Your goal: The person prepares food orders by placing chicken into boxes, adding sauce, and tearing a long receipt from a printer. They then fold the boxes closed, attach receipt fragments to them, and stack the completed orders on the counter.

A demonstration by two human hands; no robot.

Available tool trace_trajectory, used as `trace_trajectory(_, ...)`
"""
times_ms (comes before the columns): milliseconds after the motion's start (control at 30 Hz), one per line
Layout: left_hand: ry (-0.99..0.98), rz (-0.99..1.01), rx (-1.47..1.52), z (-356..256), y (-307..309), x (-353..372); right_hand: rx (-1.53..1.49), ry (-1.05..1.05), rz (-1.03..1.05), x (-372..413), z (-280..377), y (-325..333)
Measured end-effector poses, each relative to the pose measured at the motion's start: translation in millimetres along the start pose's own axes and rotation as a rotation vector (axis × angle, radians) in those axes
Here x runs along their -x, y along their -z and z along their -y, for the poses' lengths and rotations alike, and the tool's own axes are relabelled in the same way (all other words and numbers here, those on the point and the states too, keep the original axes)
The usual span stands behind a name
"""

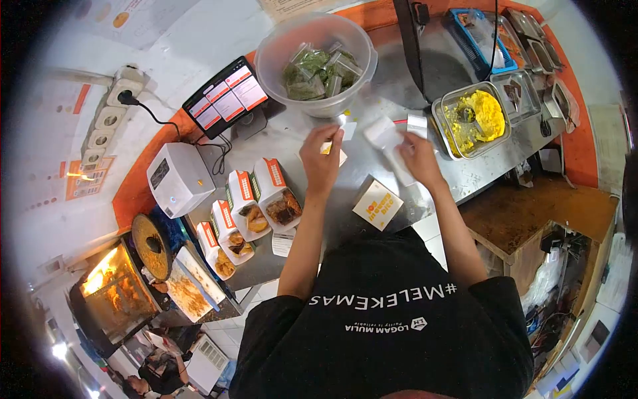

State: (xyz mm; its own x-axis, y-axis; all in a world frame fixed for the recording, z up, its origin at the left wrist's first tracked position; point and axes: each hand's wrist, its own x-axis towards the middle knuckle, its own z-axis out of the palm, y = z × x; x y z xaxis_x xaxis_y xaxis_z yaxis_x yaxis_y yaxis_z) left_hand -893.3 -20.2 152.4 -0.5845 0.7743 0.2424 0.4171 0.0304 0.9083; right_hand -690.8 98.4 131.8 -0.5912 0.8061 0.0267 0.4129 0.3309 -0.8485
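My left hand [320,163] is closed, fingertips pinched together, over a small white and yellow item [327,148] that they partly hide. To its right, my right hand [423,161] has its fingers curled at a white paper piece [417,125]. More white paper [381,133] lies just left of that hand on the steel counter. Between my forearms, nearer my body, sits a closed white box [377,203] with yellow and orange lettering.
Several open food boxes [280,205] stand at the left beside a white printer [179,179] and a tablet [224,96]. A bowl of green packets [321,100] is ahead, a yellow food tray [435,106] at right. Another person [159,376] is at lower left.
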Motion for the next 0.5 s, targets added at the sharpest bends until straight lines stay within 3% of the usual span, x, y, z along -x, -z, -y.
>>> trace_trajectory(33,-0.043,-0.189,-0.053,-0.6,4.8,0.3,0.233,0.077,-0.208,-1.0,-9.2,-3.7)
trace_trajectory(67,-0.042,-0.202,-0.06,-1.8,8.0,2.6,0.495,0.224,-0.387,-1.3,15.5,2.8)
trace_trajectory(133,-0.374,-0.089,-0.319,-6.9,10.9,17.2,0.132,-0.223,-0.055,10.2,38.3,1.3)
trace_trajectory(200,-0.509,0.069,-0.342,2.9,6.5,33.0,-0.82,-0.77,0.437,18.0,49.9,0.3)
trace_trajectory(233,-0.499,0.055,-0.368,7.1,6.4,39.5,-0.873,-0.817,0.404,22.5,63.3,-6.0)
trace_trajectory(300,-0.602,0.212,-0.28,12.1,7.6,43.2,-0.802,-0.708,0.366,31.8,47.1,-23.3)
trace_trajectory(333,-0.593,0.196,-0.299,14.8,10.5,42.7,-0.73,-0.613,0.299,35.3,35.8,-27.4)
trace_trajectory(433,-0.189,0.45,-0.476,27.4,25.8,34.2,-0.509,-0.486,0.22,36.3,24.5,-28.0)
trace_trajectory(500,-0.139,0.453,-0.657,52.4,30.2,34.4,-0.54,-0.511,0.259,35.2,25.9,-23.3)
